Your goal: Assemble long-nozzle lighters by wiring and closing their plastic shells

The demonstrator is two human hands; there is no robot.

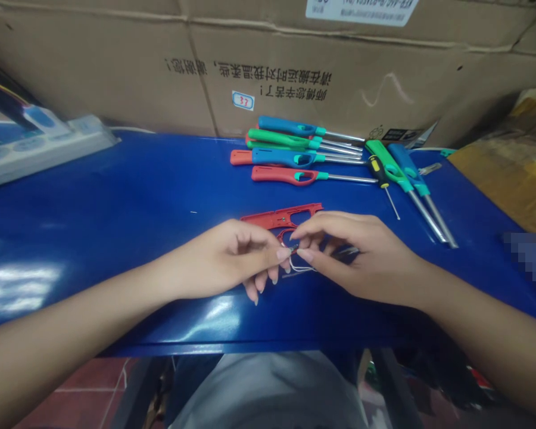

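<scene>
Between the fingertips of both hands is a small dark part (294, 247) with thin white wires (301, 268) trailing below it. My left hand (250, 253) pinches its left end between thumb and forefinger, the other fingers curled loosely underneath. From the right, my right hand (346, 250) closes thumb and fingertips on the part's other end. Just beyond the hands lies a red lighter casing half (268, 219), inner side up, with a small screw-like spot in it. Fingers partly cover the casing and the part.
Several assembled long-nosed lighters (290, 174) lie in a pile at the back. A yellow-black screwdriver (377, 171) rests beside two more lighters (422, 185) at right. A white power strip (40, 149) sits back left. A large cardboard box (129, 77) walls the far edge of the blue table (93, 220).
</scene>
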